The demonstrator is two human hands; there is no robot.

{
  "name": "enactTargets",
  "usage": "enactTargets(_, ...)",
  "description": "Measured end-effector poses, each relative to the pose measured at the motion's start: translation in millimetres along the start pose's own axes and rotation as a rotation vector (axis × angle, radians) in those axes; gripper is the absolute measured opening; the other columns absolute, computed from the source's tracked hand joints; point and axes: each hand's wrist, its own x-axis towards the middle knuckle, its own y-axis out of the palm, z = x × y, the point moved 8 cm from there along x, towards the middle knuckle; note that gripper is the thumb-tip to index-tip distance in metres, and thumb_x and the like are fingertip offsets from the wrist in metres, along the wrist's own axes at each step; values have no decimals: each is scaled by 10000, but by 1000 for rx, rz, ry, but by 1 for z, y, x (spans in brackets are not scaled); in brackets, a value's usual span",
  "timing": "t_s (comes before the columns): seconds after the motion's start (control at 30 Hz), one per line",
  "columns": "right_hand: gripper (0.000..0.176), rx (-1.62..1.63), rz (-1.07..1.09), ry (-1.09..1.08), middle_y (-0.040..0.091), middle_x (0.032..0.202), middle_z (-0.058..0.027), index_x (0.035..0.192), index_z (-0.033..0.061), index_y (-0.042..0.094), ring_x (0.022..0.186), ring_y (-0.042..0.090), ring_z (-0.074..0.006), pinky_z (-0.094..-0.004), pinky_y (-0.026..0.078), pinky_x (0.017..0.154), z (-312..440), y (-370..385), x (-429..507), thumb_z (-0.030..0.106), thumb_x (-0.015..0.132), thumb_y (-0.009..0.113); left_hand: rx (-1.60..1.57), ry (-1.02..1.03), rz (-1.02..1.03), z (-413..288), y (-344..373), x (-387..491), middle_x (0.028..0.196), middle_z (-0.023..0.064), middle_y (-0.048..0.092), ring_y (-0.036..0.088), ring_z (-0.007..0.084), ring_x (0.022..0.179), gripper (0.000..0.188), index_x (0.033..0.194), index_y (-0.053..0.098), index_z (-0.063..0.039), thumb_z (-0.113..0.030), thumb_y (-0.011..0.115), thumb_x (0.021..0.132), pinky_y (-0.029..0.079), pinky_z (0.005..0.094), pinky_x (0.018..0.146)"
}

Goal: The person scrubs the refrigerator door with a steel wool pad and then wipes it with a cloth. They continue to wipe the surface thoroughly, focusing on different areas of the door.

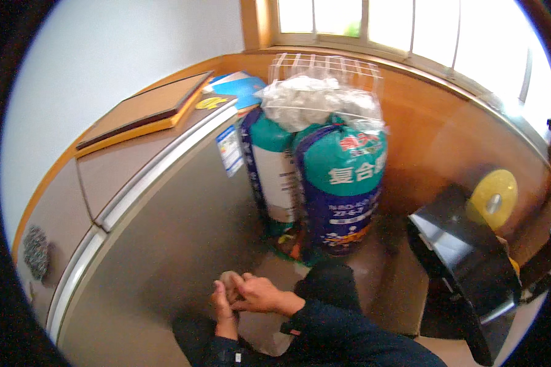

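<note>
My left hand (223,308) and my right hand (262,293) meet low in the picture, in front of my dark-clothed legs. Between them is a small, rounded, brownish lump (229,279), blurred and partly covered by the fingers. Thumb raised, the left hand supports it from the left, while the right hand's fingers curl over it from the right. What the lump is made of cannot be told. Beyond the hands stand two tall green-and-purple printed fertilizer sacks, one at the front (340,192) and one behind to its left (271,169).
Atop the sacks lies a clear plastic bag with whitish contents (303,98), beside a white wire basket (326,62). Left is a counter (119,183) bearing a flat tan box (142,108) and a grey scouring-pad-like clump (36,252). A glossy black object (463,257) stands right, near a yellow disc (493,199).
</note>
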Motion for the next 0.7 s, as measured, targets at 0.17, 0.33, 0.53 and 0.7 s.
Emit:
enactTargets(0.17, 863, -67, -12, -4, 722, 1209, -288, 1541, 65, 512, 1094, 724, -508, -562, 621, 903, 5, -4, -1, 510, 894, 870, 87, -138, -225, 15, -20, 4, 1257, 59, 766, 737, 236, 1142, 692, 1356, 723, -67, -694, 561, 1112, 593, 417, 993)
enactTargets(0.33, 951, -99, 7, 8, 723, 1193, -297, 1579, 38, 499, 1104, 727, -503, -559, 622, 906, 4, -2, 1, 527, 863, 889, -23, -76, -146, 11, -12, 4, 1336, 76, 759, 743, 251, 1194, 691, 1412, 700, -58, -668, 537, 1132, 599, 426, 1015)
enactTargets(0.53, 882, -117, -40, -40, 717, 1187, -322, 1484, 21, 517, 1028, 740, -526, -592, 631, 844, 3, -2, 0, 563, 885, 870, 5, -69, -159, 4, -8, 1, 1327, 95, 747, 740, 243, 1196, 617, 1390, 706, -15, -566, 534, 1172, 605, 414, 1024)
enactTargets(0.7, 857, -98, -61, -71, 719, 1168, -316, 1489, 35, 518, 1015, 741, -522, -596, 630, 832, 5, -2, -1, 546, 892, 860, 14, -74, -197, 6, -11, 2, 1305, 105, 748, 738, 240, 1200, 587, 1351, 719, 0, -532, 535, 1183, 609, 415, 1032)
